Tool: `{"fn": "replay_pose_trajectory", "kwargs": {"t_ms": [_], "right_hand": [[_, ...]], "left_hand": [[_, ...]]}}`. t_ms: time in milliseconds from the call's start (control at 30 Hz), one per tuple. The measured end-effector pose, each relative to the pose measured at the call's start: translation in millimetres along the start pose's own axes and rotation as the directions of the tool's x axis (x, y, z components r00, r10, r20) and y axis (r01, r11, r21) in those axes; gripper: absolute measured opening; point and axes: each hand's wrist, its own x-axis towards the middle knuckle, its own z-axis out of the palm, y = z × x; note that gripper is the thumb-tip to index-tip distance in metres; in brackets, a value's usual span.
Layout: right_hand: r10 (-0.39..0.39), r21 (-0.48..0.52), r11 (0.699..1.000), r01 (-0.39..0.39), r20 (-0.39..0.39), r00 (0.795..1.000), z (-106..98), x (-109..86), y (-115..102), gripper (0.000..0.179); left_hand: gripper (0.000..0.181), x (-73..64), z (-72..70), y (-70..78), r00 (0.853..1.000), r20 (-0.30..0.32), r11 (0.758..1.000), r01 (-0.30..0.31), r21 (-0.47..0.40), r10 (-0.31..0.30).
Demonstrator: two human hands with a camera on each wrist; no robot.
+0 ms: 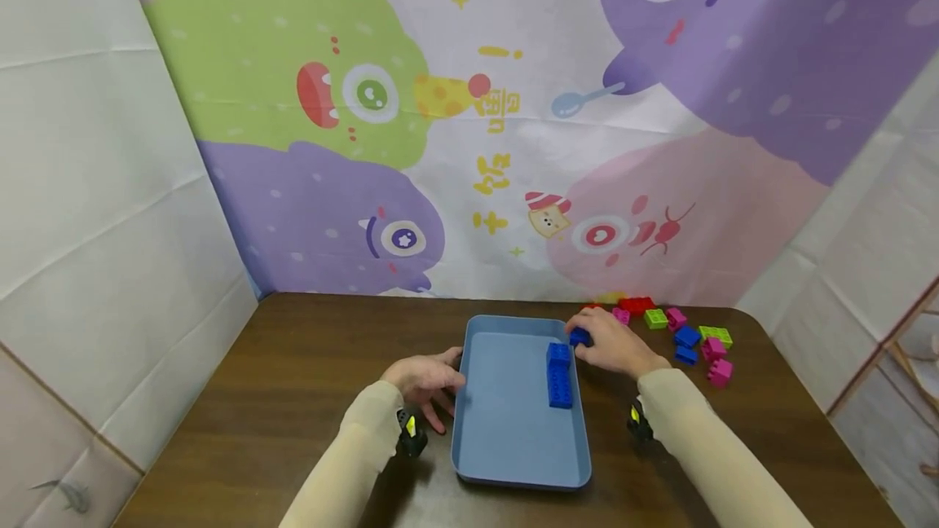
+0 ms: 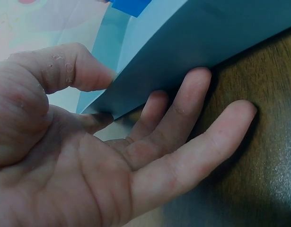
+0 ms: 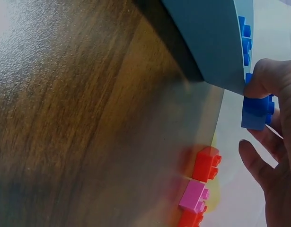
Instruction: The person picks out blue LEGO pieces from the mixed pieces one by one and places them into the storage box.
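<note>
My right hand (image 1: 610, 341) pinches a blue toy brick (image 3: 255, 112) between thumb and fingers, at the upper right rim of a blue-grey tray (image 1: 506, 446). More blue bricks (image 1: 559, 385) stand in a row inside the tray along its right wall; in the right wrist view their studs show above the rim. At the tray's left side, my left hand (image 1: 424, 381) holds the edge. In the left wrist view its thumb bends onto the rim, and the other fingers spread along the wall and lower edge.
Loose bricks lie at the table's back right: red (image 1: 637, 305), lime green (image 1: 656, 319), pink (image 1: 720, 372) and blue (image 1: 687, 336). A cartoon-printed cloth (image 1: 477, 267) hangs along the table's back edge. Brown wood table (image 1: 293, 398) surrounds the tray.
</note>
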Motion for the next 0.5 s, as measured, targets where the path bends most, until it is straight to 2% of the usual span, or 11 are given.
{"fn": "replay_pose_trajectory", "kwargs": {"t_ms": [233, 500], "right_hand": [[-0.016, -0.01, 1.0, 0.016, 0.007, 1.0, 0.9, 4.5, -2.0, 0.029], [-0.006, 0.003, 1.0, 0.005, 0.004, 1.0, 3.9, 9.9, -5.6, 0.036]], "left_hand": [[0.091, 0.7, 0.2, -0.8, 1.0, -0.004, 1.0, -0.002, -0.008, 0.002], [0.089, -0.4, -0.1, -1.3, 1.0, -0.004, 1.0, -0.004, -0.005, 0.004]]}}
